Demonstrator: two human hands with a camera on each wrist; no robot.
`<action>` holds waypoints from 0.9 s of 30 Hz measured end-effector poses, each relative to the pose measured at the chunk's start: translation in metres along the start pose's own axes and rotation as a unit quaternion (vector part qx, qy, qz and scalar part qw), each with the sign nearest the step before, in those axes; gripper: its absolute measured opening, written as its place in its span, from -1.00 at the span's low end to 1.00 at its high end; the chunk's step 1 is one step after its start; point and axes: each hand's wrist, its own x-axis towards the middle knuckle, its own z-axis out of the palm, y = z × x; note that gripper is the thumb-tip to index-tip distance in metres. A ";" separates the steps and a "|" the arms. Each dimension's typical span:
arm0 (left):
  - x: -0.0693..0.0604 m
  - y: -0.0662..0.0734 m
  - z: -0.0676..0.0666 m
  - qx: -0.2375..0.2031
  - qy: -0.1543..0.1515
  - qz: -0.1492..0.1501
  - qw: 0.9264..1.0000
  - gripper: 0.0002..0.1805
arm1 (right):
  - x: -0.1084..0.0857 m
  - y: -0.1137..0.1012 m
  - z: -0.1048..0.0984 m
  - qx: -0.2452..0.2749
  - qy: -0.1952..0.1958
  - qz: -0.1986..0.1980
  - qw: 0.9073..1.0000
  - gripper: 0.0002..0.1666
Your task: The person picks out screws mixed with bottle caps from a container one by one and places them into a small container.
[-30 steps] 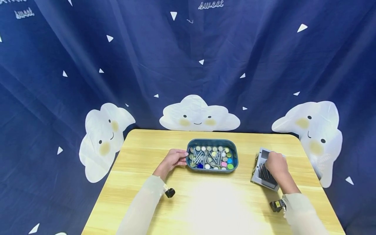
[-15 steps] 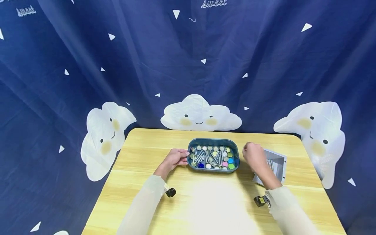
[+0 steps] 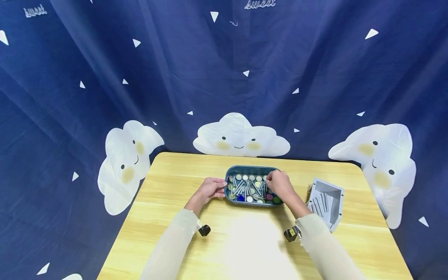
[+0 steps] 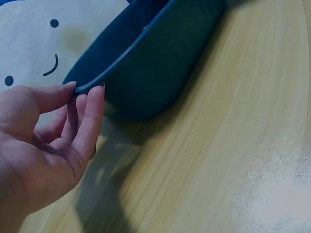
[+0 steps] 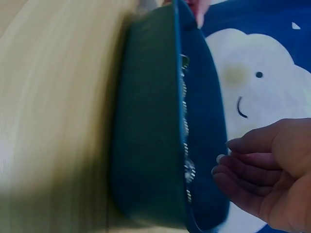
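Note:
A dark blue-green oblong bin [image 3: 250,168] stands on the table, holding several round bottle caps [image 3: 249,199] and several silver bolts [image 3: 256,188]. At its left end, my left hand [image 3: 209,189] pinches the rim between thumb and fingers; the left wrist view shows this grip on the bin wall [image 4: 146,73]. Over the bin's right end is my right hand [image 3: 281,185], pointing down into it. In the right wrist view, the right hand [image 5: 272,170] has loosely bent fingers beside the inner wall, and nothing shows between them.
A grey box [image 3: 337,202] sits right of the bin, with several silver bolts [image 3: 324,202] inside. The wooden table [image 3: 168,182] ends at a dark blue curtain [image 3: 224,70] printed with white clouds. Bright glare lies on the table's front.
My right hand has moved left from the grey box to the bin. The grey box stands turned differently, and the dark sticks seen earlier now show as silver bolts. My left hand stays put.

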 end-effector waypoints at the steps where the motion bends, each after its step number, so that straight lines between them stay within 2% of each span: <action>1: 0.000 0.000 0.000 -0.001 0.000 0.000 1.000 -0.60 | 0.002 -0.002 0.003 -0.001 -0.005 -0.001 1.000 -0.89; 8: -0.004 0.002 0.003 -0.007 -0.003 -0.004 1.000 -0.57 | 0.014 -0.011 0.027 0.006 -0.044 0.002 0.999 -0.86; 12: -0.004 0.000 0.003 -0.008 -0.001 -0.007 1.000 -0.57 | 0.020 -0.013 0.041 0.005 -0.058 -0.020 0.998 -0.49; 16: -0.005 0.001 0.004 -0.009 -0.001 -0.008 1.000 -0.55 | 0.023 -0.015 0.050 -0.001 -0.084 -0.023 0.996 -0.35; 22: -0.005 0.004 0.003 -0.009 -0.004 -0.011 1.000 -0.56 | 0.025 -0.022 0.051 -0.040 -0.105 -0.016 0.994 -0.32; 27: -0.005 0.005 0.001 -0.006 -0.002 -0.012 1.000 -0.56 | 0.027 -0.026 0.053 -0.058 -0.113 -0.010 0.992 -0.52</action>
